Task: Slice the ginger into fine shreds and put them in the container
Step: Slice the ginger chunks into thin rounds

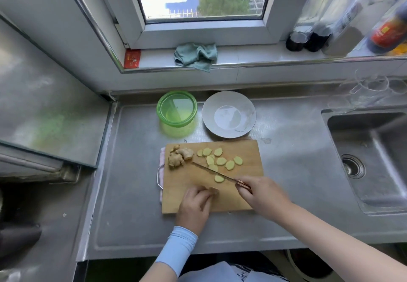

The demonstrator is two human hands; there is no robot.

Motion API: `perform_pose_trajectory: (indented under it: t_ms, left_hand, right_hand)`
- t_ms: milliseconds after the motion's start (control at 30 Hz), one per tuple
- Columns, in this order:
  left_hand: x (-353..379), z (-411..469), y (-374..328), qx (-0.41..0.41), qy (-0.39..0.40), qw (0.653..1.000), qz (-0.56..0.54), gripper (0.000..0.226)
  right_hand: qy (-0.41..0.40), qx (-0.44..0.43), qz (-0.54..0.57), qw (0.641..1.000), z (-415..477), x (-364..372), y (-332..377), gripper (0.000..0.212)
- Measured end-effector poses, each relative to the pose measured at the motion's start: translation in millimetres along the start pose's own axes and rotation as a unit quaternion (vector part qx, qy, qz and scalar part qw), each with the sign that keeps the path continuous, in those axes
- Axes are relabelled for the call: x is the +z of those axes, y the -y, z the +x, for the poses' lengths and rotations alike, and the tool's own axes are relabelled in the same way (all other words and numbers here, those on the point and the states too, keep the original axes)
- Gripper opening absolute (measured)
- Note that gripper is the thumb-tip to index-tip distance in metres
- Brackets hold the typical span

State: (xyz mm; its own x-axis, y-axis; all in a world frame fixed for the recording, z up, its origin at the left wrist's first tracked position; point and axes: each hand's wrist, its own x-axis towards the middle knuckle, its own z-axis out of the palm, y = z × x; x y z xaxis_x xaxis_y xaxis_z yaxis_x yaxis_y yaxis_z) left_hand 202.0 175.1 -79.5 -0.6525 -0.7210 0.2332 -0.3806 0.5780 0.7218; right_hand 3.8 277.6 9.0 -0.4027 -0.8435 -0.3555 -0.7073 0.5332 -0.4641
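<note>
A wooden cutting board (242, 156) lies on the steel counter. Unpeeled ginger root pieces (179, 156) sit at its far left corner. Several pale yellow ginger slices (221, 161) are scattered across the board's middle. My right hand (262, 193) grips the handle of a knife (211, 171), whose blade points left and away over the slices. My left hand (196, 204) pinches a small brown ginger end piece (214, 191) near the board's front. Behind the board stand a green transparent container (176, 108) and a grey plate (229, 114), both with nothing in them.
A sink (370, 160) lies to the right. A green cloth (196, 56) and a red packet (132, 58) rest on the window sill, with bottles (308, 37) at its right end. A glass panel (44, 105) stands to the left.
</note>
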Motion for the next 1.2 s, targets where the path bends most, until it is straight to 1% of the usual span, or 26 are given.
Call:
perform_pose_trajectory:
  t_ms: [67, 133, 300, 333, 433, 600, 800, 933, 1200]
  left_hand:
    - [10, -4, 3, 0.020, -0.002, 1.000, 0.019, 0.013]
    - [17, -6, 4, 0.027, -0.021, 0.999, 0.035, 0.013]
    - [28, -7, -5, 0.022, -0.087, 0.994, 0.063, 0.035]
    - [30, -7, -6, 0.019, -0.091, 0.993, 0.068, 0.034]
    - [34, -8, -6, 0.001, -0.087, 0.994, 0.072, 0.024]
    - [37, -12, -4, -0.034, -0.087, 0.993, 0.075, 0.024]
    - [39, -12, -4, -0.041, -0.088, 0.992, 0.078, 0.022]
    - [39, -11, -3, -0.028, -0.093, 0.992, 0.085, 0.020]
    - [41, -12, -4, -0.042, -0.094, 0.991, 0.085, 0.019]
  right_hand:
    - [-0.002, -0.021, -0.027, 0.999, -5, 4, 3, 0.032]
    - [-0.003, -0.045, -0.046, 0.998, -10, 9, 5, 0.033]
    - [-0.015, -0.076, -0.063, 0.995, -15, 19, -4, 0.032]
    - [-0.019, -0.083, -0.064, 0.994, -16, 20, -8, 0.031]
    - [-0.030, -0.103, -0.071, 0.992, -21, 24, -16, 0.029]
    - [-0.054, -0.114, -0.075, 0.989, -25, 28, -20, 0.037]
    - [-0.081, -0.117, -0.079, 0.987, -29, 27, -22, 0.031]
    - [-0.072, -0.119, -0.085, 0.987, -30, 28, -27, 0.035]
    - [-0.084, -0.127, -0.101, 0.983, -28, 23, -27, 0.033]
